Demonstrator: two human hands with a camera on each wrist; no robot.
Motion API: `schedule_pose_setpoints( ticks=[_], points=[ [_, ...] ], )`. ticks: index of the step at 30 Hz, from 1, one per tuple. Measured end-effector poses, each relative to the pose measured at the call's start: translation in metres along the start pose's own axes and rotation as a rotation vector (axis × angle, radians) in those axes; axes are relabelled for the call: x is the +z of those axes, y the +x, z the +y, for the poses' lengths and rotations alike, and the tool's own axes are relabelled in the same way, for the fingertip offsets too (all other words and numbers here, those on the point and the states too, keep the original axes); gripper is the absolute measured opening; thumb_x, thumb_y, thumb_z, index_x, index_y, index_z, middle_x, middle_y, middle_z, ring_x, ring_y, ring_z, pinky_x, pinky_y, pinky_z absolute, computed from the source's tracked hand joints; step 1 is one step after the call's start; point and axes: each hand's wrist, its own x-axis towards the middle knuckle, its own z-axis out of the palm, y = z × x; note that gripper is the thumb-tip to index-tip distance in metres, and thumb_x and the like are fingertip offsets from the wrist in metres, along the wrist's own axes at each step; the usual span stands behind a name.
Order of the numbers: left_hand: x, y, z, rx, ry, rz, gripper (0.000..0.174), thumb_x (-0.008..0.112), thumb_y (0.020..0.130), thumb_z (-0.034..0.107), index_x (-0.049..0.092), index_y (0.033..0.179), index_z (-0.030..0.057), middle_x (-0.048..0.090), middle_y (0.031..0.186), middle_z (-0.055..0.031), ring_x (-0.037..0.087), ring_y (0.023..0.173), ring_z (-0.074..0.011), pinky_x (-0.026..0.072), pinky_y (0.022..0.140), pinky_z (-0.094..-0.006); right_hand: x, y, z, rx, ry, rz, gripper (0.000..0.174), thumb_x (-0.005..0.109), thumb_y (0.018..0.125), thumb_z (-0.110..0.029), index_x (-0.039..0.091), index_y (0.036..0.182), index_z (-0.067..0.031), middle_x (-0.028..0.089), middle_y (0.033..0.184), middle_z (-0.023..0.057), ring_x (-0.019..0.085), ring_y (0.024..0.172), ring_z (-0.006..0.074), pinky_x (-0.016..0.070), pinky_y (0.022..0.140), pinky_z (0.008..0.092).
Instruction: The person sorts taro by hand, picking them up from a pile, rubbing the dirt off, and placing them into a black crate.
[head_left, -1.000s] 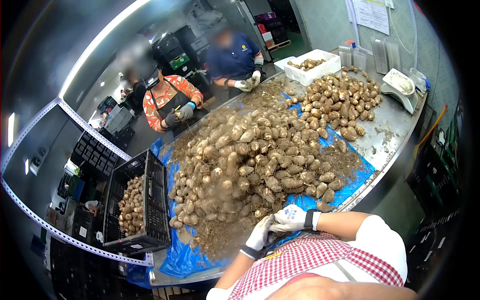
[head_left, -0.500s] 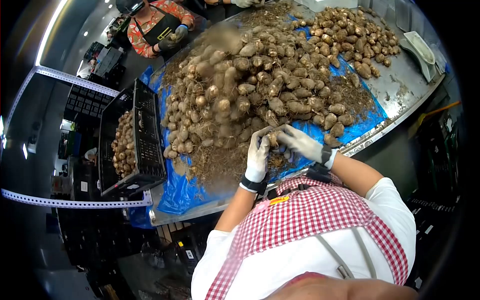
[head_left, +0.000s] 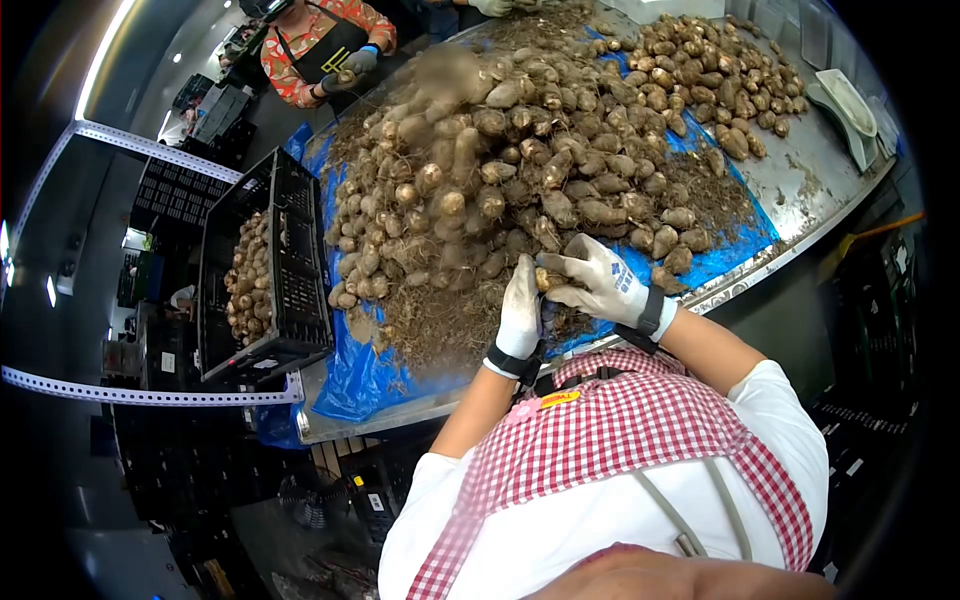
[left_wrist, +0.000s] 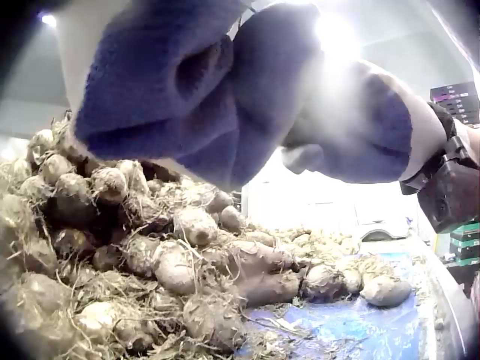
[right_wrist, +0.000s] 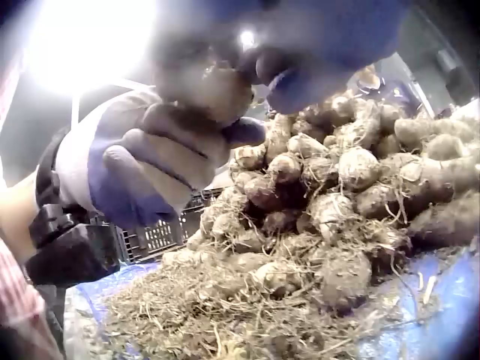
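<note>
In the head view a small brown tuber (head_left: 545, 279) sits between the two gloved hands, over the near edge of the big pile (head_left: 560, 180). My left hand (head_left: 519, 315) holds it from the left, its curled fingers round the tuber (right_wrist: 219, 91) in the right wrist view. From the right, my right hand (head_left: 606, 284) pinches it between thumb and fingers, the back of the glove facing up. Blue glove palms fill the top of the left wrist view, where my left hand (left_wrist: 172, 90) hides the tuber.
Loose roots (head_left: 435, 330) and blue sheeting (head_left: 360, 375) lie along the table's near side. A black crate (head_left: 310, 270) of tubers stands left. Beyond are a second tuber pile (head_left: 700, 75), a scale (head_left: 846, 105) at right, and a person in an orange patterned shirt (head_left: 285, 65).
The head view has tilted down, showing more of the apron. The tuber has come into sight between the hands, and my right hand has turned its back upward since half a second ago.
</note>
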Motion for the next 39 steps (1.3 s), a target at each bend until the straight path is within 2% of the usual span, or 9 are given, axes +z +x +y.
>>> schedule_pose_setpoints(
  ticks=[6,12,15,17,25,28,32,37,39],
  points=[
    [0.009,0.001,0.009,0.082,-0.002,0.031,0.05,0.03,0.104,0.042,0.05,0.112,-0.0025,0.053,0.095,-0.0104,0.052,0.083,-0.0195,0.0442,0.079,-0.0307,0.005,0.009,-0.012,0.01,0.176,0.206,0.013,0.071,0.08,-0.014,0.066,0.086,-0.0033,0.061,0.084,0.0138,0.057,0.081,0.0313,0.0459,0.068,0.0399],
    [0.023,-0.014,0.014,0.446,0.411,0.128,0.043,0.033,0.104,0.041,0.049,0.114,0.0021,0.054,0.09,-0.0075,0.052,0.077,-0.0164,0.0459,0.066,-0.0294,0.016,0.022,0.026,0.414,0.145,0.217,0.025,0.065,0.087,-0.023,0.059,0.08,0.0012,0.058,0.069,0.0199,0.058,0.065,0.0363,0.0463,0.058,0.0408],
    [0.018,-0.021,0.034,0.329,0.022,0.109,0.046,0.027,0.105,0.04,0.047,0.123,0.0021,0.054,0.097,-0.007,0.054,0.075,-0.0093,0.0459,0.059,-0.0223,0.021,-0.009,0.065,0.307,-0.211,-0.098,0.034,0.06,0.091,-0.029,0.057,0.078,0.0016,0.058,0.071,0.0219,0.059,0.064,0.0357,0.0435,0.054,0.0411],
    [0.001,-0.017,0.018,0.061,-0.34,0.041,0.044,0.028,0.105,0.039,0.047,0.125,0.0053,0.055,0.099,-0.007,0.055,0.076,-0.0102,0.0469,0.064,-0.0229,0.013,-0.015,0.049,0.435,0.186,-0.238,0.038,0.056,0.094,-0.033,0.058,0.08,0.0022,0.061,0.071,0.0184,0.061,0.064,0.0298,0.0448,0.055,0.0387],
    [0.003,-0.006,-0.006,0.492,0.321,0.013,0.038,0.041,0.096,0.007,0.037,0.133,-0.0014,0.044,0.12,-0.0248,0.052,0.102,-0.0395,0.0497,0.084,-0.0445,0.021,-0.004,0.013,0.304,0.115,-0.127,0.046,0.066,0.088,-0.04,0.054,0.078,0.0035,0.052,0.064,0.0193,0.053,0.058,0.0316,0.0404,0.053,0.0418],
    [-0.009,-0.002,-0.001,0.748,0.822,0.077,0.036,0.038,0.103,0.025,0.045,0.125,-0.0026,0.05,0.112,-0.0197,0.056,0.094,-0.0309,0.0495,0.076,-0.0367,0.021,-0.007,0.009,0.323,0.17,-0.197,0.043,0.064,0.089,-0.037,0.054,0.078,0.0025,0.052,0.064,0.0186,0.053,0.057,0.0327,0.0404,0.053,0.0412],
    [0.003,-0.016,0.022,-0.214,-0.756,-0.163,0.048,0.04,0.102,0.045,0.056,0.115,0.002,0.048,0.068,-0.0001,0.043,0.057,-0.0093,0.0332,0.05,-0.0232,0.015,-0.006,0.006,0.274,0.222,-0.081,0.032,0.059,0.091,-0.026,0.055,0.076,0.0022,0.053,0.063,0.0161,0.055,0.056,0.0274,0.041,0.052,0.0396],
    [0.001,-0.008,0.019,-0.175,-0.963,-0.288,0.051,0.041,0.1,0.049,0.058,0.114,0.0035,0.04,0.063,0.0011,0.034,0.053,-0.0105,0.0287,0.048,-0.0249,0.0,-0.014,0.05,0.513,0.134,0.032,0.024,0.055,0.09,-0.017,0.056,0.077,0.0031,0.058,0.064,0.0106,0.054,0.054,0.0208,0.0427,0.05,0.0344],
    [0.004,-0.014,0.018,-0.218,-0.879,-0.189,0.053,0.042,0.1,0.05,0.058,0.113,0.0021,0.04,0.064,0.0011,0.034,0.054,-0.0112,0.0292,0.049,-0.0248,0.009,-0.019,0.042,0.363,0.26,0.024,0.027,0.057,0.092,-0.021,0.059,0.105,0.0025,0.063,0.09,0.0161,0.06,0.08,0.0242,0.049,0.072,0.0368]
  ],
)
